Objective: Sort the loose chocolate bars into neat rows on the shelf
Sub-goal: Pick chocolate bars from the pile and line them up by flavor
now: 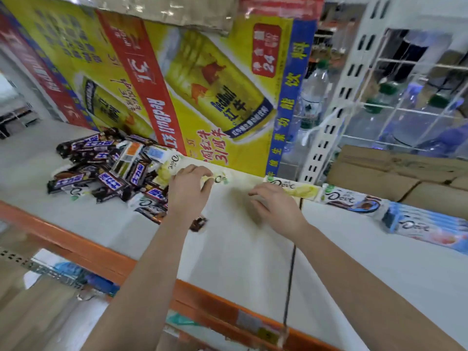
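Our left hand point(188, 188) reaches to the back edge of the shelf point(238, 252). Its thumb and fingers are curled round a pale yellow Dove bar point(219, 179), which lies against the foot of the Red Bull carton point(202, 97). Our right hand point(274, 205) hovers palm down just to the right, with its fingers loosely bent and pointing left. We see nothing gripped in it. Its far side meets the left end of a second yellow Dove bar point(305, 191), but motion blur keeps us from telling whether it actually touches.

That second bar begins a row along the back edge, running towards the right corner. Next in the row is a white-and-brown Dove bar point(352, 199), then a stack of blue Dove bars point(425, 224).

The loose pile point(106, 171) sits at the back left of the shelf. It is mostly dark Snickers wrappers with blue labels, crossed over one another, with a few Dove bars among them. One small dark bar point(198, 223) lies apart, beside our left wrist. The orange front edge point(76, 245) of the shelf runs below our forearms.
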